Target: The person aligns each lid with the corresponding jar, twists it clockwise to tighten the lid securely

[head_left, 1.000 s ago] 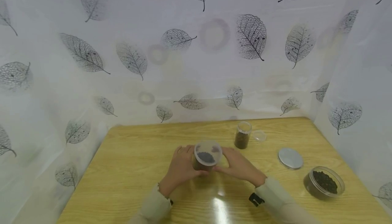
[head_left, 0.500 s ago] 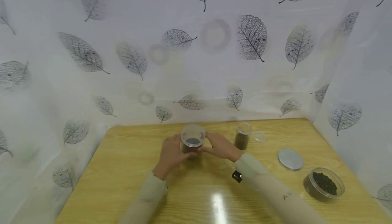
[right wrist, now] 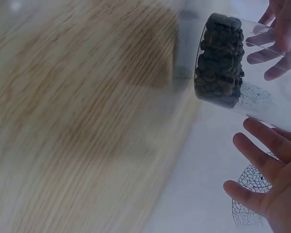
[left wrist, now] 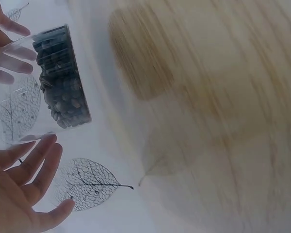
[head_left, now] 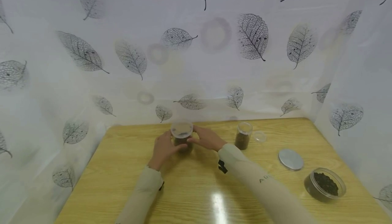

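Near the table's back edge, a clear round jar (head_left: 182,137) with dark beans in its bottom is gripped from both sides. My left hand (head_left: 162,149) holds its left side and my right hand (head_left: 208,138) its right, fingers and thumbs around the wall. In the left wrist view the beans (left wrist: 63,80) form a layer at the base, with my left hand (left wrist: 26,187) against one side. The right wrist view shows the same jar (right wrist: 220,60) and my right hand (right wrist: 276,170); the base appears raised off the table.
Right of my hands stands a smaller jar (head_left: 242,140) with dark contents, beside a small clear lid (head_left: 260,136). A silver lid (head_left: 291,159) lies further right, and a low round tub (head_left: 326,184) of dark pieces sits near the table's right edge. A leaf-patterned sheet hangs behind.
Both hands have carried the jar left and toward the back of the table, keeping their grip. The other containers and lids stay where they were.
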A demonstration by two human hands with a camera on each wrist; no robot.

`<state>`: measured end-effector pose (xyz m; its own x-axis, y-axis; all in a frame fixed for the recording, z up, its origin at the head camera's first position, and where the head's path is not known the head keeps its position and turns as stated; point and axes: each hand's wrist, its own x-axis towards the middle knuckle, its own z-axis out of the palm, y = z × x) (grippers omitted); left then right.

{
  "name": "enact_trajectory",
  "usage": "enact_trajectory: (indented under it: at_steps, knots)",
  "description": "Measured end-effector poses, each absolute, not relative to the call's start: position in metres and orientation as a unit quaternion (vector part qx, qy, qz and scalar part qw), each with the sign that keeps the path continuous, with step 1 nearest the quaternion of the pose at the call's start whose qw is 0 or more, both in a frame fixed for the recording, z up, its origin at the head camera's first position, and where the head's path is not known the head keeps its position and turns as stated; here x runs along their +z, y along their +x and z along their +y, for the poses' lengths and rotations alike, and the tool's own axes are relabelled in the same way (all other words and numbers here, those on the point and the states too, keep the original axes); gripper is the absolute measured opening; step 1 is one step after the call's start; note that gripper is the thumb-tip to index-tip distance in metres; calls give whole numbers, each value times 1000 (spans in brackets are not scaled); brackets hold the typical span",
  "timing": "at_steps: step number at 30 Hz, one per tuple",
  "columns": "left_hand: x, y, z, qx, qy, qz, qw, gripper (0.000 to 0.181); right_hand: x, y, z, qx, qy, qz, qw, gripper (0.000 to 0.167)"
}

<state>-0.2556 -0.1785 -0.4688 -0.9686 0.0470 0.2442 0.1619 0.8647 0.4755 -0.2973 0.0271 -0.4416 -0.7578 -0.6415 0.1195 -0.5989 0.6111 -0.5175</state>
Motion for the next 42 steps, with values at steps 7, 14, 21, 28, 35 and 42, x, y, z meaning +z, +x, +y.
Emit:
enact_trajectory:
  at_steps: [7,14,21,28,35,42]
  knots:
    - [-473,-263,-193,-261,-44,-957,122,84,-447,-307,8,-293,-356,886,43,62]
    - [-478,-265,-206,-273,-32,-955,109,84,-451,-311,-6,-297,-349,887,56,58]
    - [-481,-263,-215,-264,-19,-959,103,82,-454,-312,-17,-286,-352,890,50,57]
    - [-480,-263,-222,-265,-25,-959,100,82,-455,-313,-25,-282,-342,895,55,62]
    - [-479,-260,-226,-272,-17,-958,94,82,-455,-312,-33,-284,-331,898,63,59]
    - [-481,-261,-230,-267,-20,-959,94,84,-452,-309,-37,-279,-324,901,66,58]
